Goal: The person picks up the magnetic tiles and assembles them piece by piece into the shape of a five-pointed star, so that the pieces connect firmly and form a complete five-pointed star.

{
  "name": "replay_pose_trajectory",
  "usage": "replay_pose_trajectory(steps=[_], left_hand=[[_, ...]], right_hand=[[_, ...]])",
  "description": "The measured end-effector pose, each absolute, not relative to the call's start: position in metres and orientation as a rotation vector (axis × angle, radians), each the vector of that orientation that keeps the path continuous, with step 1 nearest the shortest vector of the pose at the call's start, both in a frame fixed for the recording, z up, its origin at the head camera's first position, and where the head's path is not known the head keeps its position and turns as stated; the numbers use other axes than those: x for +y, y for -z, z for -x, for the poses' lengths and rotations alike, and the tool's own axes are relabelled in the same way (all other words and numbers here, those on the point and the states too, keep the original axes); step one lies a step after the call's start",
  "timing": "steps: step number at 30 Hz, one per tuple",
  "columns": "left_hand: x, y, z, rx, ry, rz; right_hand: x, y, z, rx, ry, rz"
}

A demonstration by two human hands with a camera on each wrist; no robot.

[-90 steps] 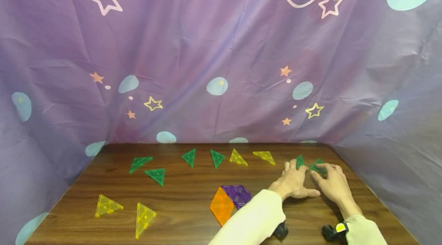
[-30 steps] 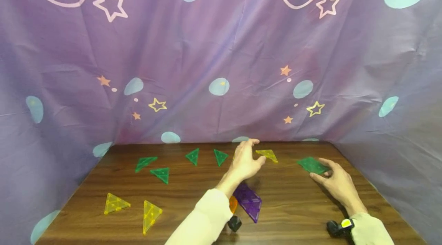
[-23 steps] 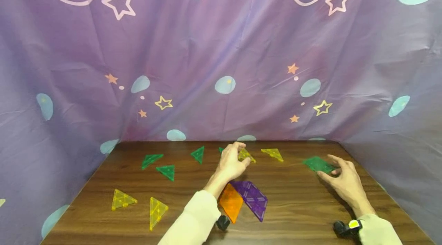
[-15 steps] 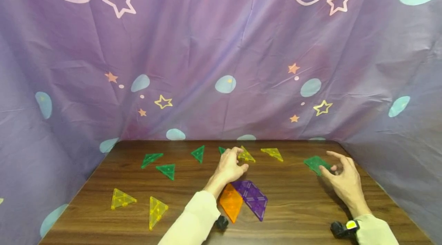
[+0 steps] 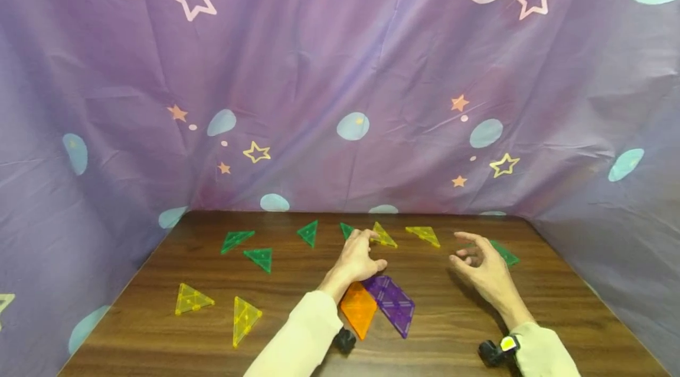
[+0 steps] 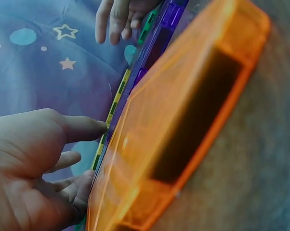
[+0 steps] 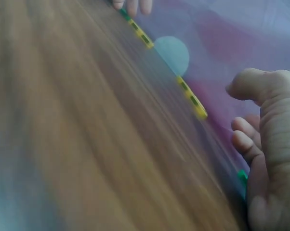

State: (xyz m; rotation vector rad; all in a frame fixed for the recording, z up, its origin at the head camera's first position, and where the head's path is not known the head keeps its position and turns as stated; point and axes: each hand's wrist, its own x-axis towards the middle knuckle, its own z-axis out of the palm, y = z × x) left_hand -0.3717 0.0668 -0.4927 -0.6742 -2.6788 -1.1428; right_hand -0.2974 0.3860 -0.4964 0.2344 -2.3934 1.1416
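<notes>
Sitting just beside a yellow translucent triangular tile (image 5: 385, 238) in head view: left hand (image 5: 353, 258), fingers loosely bent, nothing grasped, part-covering a green translucent triangular tile (image 5: 346, 229); contact unclear. Right hand (image 5: 486, 274) released, thumb and fingers apart, partly blocking a green translucent tile shape (image 5: 506, 253) on the brown wood-grain table (image 5: 446, 335). Orange translucent diamond tile (image 5: 358, 309) touches a purple translucent tile piece (image 5: 394, 305), both nearer than left hand. Left wrist: orange diamond fills foreground, left digits spaced. Right wrist: right hand empty, wood blurred.
</notes>
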Motion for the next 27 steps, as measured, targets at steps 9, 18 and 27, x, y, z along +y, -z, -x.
replay_pose_trajectory(steps=[9,18,27], left_hand=[[0.068,0.507,0.382,-2.689,1.096,0.72],[0.069,0.516,0.388,-2.737,1.055,0.774],[0.062,0.483,0.366,-2.79,1.075,0.773]], right_hand=[[0.367,0.496,0.315,-2.474,-1.083,-0.321],[0.362,0.5,0.324,-2.577,-0.771,-0.5],[0.364,0.5,0.324,-2.541,-0.808,-0.488]])
